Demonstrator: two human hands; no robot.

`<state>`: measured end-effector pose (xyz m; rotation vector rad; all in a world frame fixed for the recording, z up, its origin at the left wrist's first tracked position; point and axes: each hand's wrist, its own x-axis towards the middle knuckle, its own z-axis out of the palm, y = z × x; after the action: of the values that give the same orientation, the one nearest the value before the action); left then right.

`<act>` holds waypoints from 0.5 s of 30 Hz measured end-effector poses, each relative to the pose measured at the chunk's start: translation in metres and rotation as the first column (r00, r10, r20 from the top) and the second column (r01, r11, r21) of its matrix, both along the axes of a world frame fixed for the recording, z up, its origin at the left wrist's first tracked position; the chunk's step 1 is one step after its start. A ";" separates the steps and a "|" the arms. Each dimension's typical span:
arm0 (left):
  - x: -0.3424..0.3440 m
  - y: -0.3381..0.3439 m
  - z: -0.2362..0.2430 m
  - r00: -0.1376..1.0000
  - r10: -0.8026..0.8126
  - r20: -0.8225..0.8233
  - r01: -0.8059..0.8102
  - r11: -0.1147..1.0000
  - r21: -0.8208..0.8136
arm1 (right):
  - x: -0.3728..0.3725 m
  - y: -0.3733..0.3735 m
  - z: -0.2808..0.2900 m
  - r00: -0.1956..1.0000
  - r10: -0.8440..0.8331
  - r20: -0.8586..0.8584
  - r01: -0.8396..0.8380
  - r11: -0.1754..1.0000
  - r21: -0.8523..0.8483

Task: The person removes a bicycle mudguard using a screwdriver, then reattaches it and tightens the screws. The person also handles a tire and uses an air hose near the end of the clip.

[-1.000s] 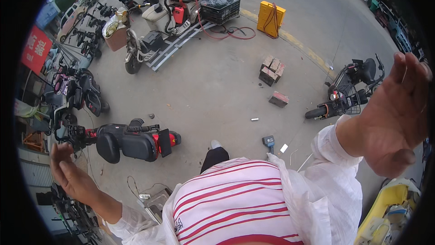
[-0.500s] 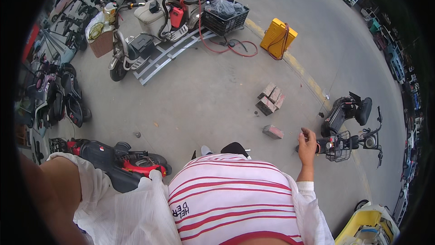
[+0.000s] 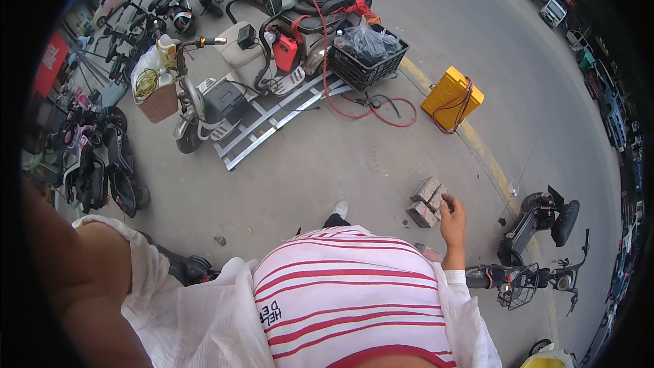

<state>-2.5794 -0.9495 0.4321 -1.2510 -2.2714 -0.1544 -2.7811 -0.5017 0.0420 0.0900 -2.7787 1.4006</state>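
My right hand (image 3: 453,219) hangs out in front of my right side, its fingers loosely bent and apart with nothing seen in them. It shows in front of the edge of a small stack of grey bricks (image 3: 424,201) on the ground, touching none of them as far as I can see. A single reddish brick (image 3: 429,253) lies nearer, partly covered by my wrist and sleeve. My left arm (image 3: 88,279) is raised at the left edge; the left hand itself is out of view. My white shoe (image 3: 340,209) steps forward on the concrete.
Ahead left, a scooter carrying a black crate (image 3: 368,58) stands by a metal ramp frame (image 3: 262,133). A red cable (image 3: 381,123) loops on the ground near a yellow box (image 3: 452,99). A dark scooter (image 3: 538,276) is at right; more scooters (image 3: 109,170) line the left.
My view has moved forward: the ramp, crate, yellow box and bricks appear nearer and lower. The red scooter at left has slipped mostly out of sight. A shoe has come forward.
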 end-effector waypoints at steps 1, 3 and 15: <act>-0.015 -0.011 0.004 1.000 0.029 0.002 -0.029 1.000 -0.011 | -0.030 -0.029 0.001 0.999 0.047 0.008 -0.047 0.999 -0.009; -0.040 -0.030 0.011 0.998 0.052 -0.023 -0.053 0.999 -0.014 | -0.082 -0.074 0.018 0.991 0.133 -0.024 -0.132 0.991 0.011; -0.229 -0.197 -0.010 0.996 0.075 0.054 -0.076 0.997 0.029 | -0.244 -0.248 0.033 0.945 0.328 0.013 -0.328 0.943 0.062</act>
<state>-2.8080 -1.1467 0.4222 -1.1564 -2.3487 -0.1958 -3.0250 -0.7499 0.0751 0.5790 -2.9107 1.3677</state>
